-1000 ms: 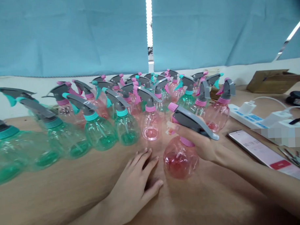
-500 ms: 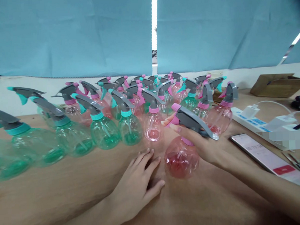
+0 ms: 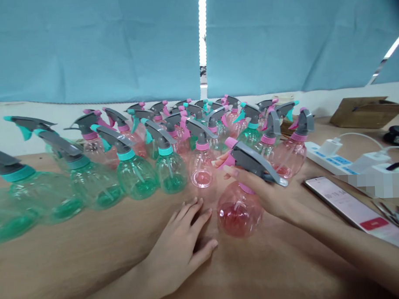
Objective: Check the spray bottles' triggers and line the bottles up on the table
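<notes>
A pink see-through spray bottle [image 3: 238, 214] with a grey and pink trigger head stands on the table in front of me, tilted slightly. My right hand [image 3: 264, 188] is closed round its neck from the right, with the fingers at the pink trigger. To the left of this bottle, my left hand [image 3: 183, 239] lies flat on the wooden table [image 3: 101, 262], fingers spread and holding nothing. Just behind my hands stand a smaller-looking pink spray bottle [image 3: 203, 169] and a green spray bottle [image 3: 172, 174].
Several more green and pink spray bottles spread across the back and left, including a large green one [image 3: 94, 186]. At the right are a phone [image 3: 348, 205], a white power strip [image 3: 327, 158] with plugs, and a cardboard box [image 3: 365, 113]. A blue curtain [image 3: 101, 48] hangs behind.
The view has shifted very slightly, so everything sits a little further left. Both hands and the held spray bottle otherwise keep their positions.
</notes>
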The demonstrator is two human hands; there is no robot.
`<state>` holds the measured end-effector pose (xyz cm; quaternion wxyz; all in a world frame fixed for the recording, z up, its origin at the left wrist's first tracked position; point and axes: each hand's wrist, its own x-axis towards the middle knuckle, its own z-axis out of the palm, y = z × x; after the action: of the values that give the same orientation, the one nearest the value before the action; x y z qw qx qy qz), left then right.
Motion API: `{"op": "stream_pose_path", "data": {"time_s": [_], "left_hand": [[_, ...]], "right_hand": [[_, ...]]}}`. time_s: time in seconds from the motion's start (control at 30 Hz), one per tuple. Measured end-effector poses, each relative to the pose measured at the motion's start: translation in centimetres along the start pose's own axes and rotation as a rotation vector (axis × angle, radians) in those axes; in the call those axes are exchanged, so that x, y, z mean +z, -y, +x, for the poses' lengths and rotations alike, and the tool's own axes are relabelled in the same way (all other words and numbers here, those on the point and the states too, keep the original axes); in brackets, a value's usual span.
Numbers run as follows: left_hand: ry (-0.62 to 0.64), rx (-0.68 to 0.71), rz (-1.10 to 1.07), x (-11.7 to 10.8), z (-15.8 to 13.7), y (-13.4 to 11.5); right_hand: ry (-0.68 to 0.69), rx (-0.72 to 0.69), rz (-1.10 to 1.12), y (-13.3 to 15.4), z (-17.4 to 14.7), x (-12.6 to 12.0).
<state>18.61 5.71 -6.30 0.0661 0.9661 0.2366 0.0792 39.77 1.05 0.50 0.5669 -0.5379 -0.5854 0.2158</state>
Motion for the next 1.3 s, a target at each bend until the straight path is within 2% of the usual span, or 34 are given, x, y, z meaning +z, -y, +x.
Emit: {"op": "stream_pose_path", "data": {"time_s": [0.63,0.93,1.13,1.3], "left_hand": [[0.014,-0.013,-0.006,-0.2,0.0,-0.2],[-0.038,0.006,-0.024,0.0,0.0,0.0],[-0.017,0.007,-0.01,-0.1,0.0,-0.1],[0.015,-0.009,0.003,-0.3,0.0,-0.2]], "right_hand": [[0.022,-0.026,0.006,0.8,0.0,0.1],[0.019,-0.03,0.013,0.8,0.0,-0.1],[0.033,-0.022,0.024,0.7,0.1,-0.1],[0.023,-0.023,-0.067,1.9,0.1,-0.2]]}}
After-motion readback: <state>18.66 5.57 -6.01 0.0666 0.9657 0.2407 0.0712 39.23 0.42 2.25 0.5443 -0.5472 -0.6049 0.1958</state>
